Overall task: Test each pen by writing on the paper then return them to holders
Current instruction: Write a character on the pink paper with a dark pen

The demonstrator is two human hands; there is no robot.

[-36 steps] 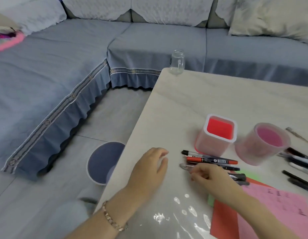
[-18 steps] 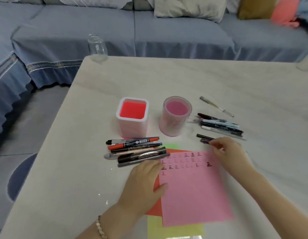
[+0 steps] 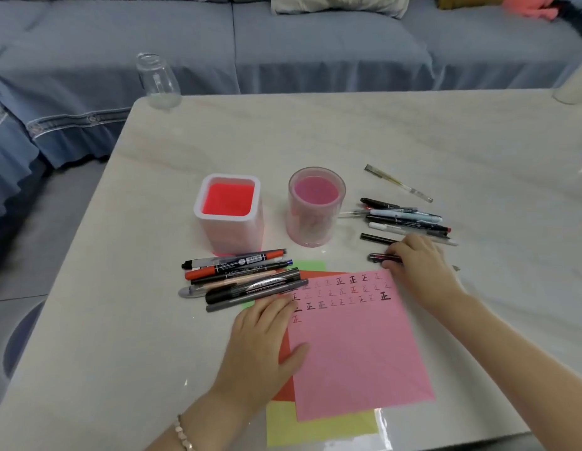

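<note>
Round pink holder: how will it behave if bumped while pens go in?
The round pink holder looks empty and translucent, so probably light plastic. It stands taller than wide; a push near the rim may tip it. The table is glossy, so a low nudge likely slides it.

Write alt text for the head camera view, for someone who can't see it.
A person's right hand pinches a dark pen lying on the table beside a pink paper with rows of written marks, while the left hand presses the paper flat. Behind stand a square red holder and a round pink holder, with markers heaped left and loose pens right.
</note>
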